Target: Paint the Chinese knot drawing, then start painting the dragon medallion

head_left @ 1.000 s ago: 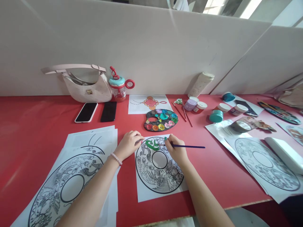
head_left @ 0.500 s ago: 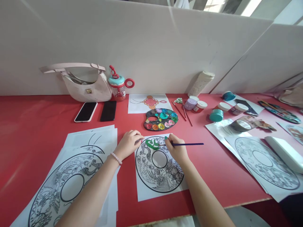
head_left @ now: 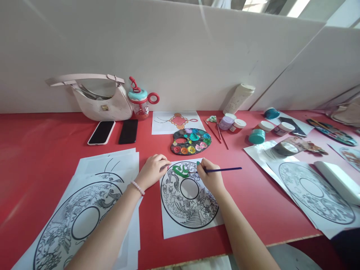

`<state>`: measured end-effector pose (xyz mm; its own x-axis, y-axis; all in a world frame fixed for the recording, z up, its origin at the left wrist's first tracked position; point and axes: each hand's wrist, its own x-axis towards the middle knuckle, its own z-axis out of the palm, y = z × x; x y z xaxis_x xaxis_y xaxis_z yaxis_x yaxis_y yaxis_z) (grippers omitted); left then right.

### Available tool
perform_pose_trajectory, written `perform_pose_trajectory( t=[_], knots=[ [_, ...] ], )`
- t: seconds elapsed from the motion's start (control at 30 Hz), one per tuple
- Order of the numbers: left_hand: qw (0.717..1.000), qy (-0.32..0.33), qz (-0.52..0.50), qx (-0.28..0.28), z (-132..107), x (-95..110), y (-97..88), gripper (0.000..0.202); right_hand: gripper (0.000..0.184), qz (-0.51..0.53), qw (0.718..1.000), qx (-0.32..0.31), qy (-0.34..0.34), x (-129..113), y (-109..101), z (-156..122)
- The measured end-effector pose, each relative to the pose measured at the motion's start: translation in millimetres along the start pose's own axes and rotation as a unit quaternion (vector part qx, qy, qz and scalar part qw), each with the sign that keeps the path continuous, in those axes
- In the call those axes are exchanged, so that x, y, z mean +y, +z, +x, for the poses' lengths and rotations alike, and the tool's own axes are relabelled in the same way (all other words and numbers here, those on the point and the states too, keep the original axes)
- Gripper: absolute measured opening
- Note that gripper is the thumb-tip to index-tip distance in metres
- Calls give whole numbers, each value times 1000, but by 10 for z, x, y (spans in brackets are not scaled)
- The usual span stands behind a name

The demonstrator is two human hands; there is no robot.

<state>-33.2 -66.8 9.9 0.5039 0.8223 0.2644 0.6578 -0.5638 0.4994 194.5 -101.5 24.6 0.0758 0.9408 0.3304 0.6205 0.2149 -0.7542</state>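
Note:
My right hand point(head_left: 209, 176) is closed around a paintbrush point(head_left: 225, 169) with a dark blue handle pointing right. Its tip meets a printed line drawing point(head_left: 185, 210) of a dragon and a bird in a ring, near a patch of green paint point(head_left: 180, 171) at the top. At the sheet's upper left corner rests my left hand point(head_left: 153, 170), fingers bent and fingertips on the paper's edge; whether anything is pinched there is hidden. Just beyond the sheet lies a paint palette point(head_left: 191, 141) with several colours in its wells.
Left are a stack of printed sheets point(head_left: 131, 210), two phones point(head_left: 101, 133), a handbag point(head_left: 104, 108) and a cup with a straw point(head_left: 140, 103). Behind lies a coloured knot picture point(head_left: 160, 129). Brushes point(head_left: 218, 132), paint jars point(head_left: 237, 125), tape point(head_left: 285, 147) and another drawing point(head_left: 315, 191) lie right.
The brush's handle end has tipped slightly farther from me, while its tip stays by the green patch. My left hand stays in place; the view has shifted slightly.

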Motion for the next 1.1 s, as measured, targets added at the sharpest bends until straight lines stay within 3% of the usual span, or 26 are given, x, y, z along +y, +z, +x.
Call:
perform_pose_trajectory(
  t=[1.1],
  knots=[
    [1000, -6, 3, -6, 1, 6, -2, 18, 27, 22, 1000, -17, -8, -40, -13, -13]
  ],
)
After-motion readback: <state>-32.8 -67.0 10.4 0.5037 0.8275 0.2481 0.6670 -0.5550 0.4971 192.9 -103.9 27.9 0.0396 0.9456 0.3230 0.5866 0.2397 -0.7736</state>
